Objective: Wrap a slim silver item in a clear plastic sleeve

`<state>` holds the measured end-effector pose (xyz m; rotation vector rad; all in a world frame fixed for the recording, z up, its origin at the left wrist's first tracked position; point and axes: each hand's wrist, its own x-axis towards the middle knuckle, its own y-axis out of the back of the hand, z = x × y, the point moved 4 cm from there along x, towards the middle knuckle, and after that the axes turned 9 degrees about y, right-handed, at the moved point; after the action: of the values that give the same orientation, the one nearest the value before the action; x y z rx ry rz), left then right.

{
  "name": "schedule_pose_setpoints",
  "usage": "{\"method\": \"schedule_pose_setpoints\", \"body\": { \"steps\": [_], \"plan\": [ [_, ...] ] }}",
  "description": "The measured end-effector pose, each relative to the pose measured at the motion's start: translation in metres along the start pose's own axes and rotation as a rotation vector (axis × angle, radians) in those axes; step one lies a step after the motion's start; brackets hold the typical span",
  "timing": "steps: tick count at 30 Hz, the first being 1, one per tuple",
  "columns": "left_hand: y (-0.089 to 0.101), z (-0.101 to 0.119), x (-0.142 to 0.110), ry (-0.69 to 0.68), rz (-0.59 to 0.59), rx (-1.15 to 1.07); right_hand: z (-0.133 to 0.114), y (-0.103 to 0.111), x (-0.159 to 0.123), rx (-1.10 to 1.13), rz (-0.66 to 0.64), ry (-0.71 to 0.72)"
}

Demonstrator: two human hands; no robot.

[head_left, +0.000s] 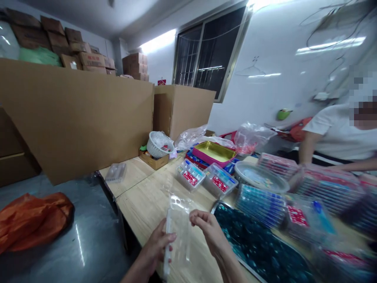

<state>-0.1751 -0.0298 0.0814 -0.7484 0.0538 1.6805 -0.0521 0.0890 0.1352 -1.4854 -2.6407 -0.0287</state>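
My left hand [157, 245] is closed around the left edge of a clear plastic case [180, 234], thumb on its inner side. The case tilts up above the wooden table, and its see-through walls make its exact shape hard to read. Beside the case's right edge, my right hand [209, 230] has thumb and forefinger pinched together; what lies between them, if anything, is hidden. To the right of that hand lies a metal tray [216, 206] filled with shiny dark teal pieces [259, 243].
Two filled clear boxes [191, 175] stand farther back, before a pink-and-gold tray [215, 152]. Stacked blue cases [260, 206] and a round tub [262, 177] are at right. Across the table a person [332, 133] handles red-topped stacks. A clear case [116, 173] sits far left.
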Motion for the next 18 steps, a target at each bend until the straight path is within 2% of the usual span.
{"method": "schedule_pose_setpoints", "body": {
  "steps": [2, 4, 6, 11, 14, 18],
  "plan": [
    [0.005, -0.001, -0.001, -0.007, 0.059, 0.049, 0.001, 0.007, 0.011, -0.062, 0.059, 0.023],
    [0.007, 0.001, -0.001, -0.018, 0.07, 0.069, 0.003, 0.006, 0.022, -0.092, 0.083, 0.048],
    [0.008, 0.004, 0.0, -0.01, 0.075, 0.074, 0.006, -0.005, 0.026, -0.075, 0.028, 0.066],
    [0.001, 0.012, 0.006, 0.01, 0.047, 0.103, 0.017, -0.042, 0.007, 0.144, -0.265, -0.003],
    [-0.005, 0.013, 0.01, 0.026, 0.008, 0.117, 0.021, -0.047, -0.002, 0.254, -0.277, -0.034],
    [-0.008, 0.009, 0.017, 0.053, -0.028, 0.119, 0.021, -0.04, -0.004, 0.3, -0.233, -0.031]
  ]
}}
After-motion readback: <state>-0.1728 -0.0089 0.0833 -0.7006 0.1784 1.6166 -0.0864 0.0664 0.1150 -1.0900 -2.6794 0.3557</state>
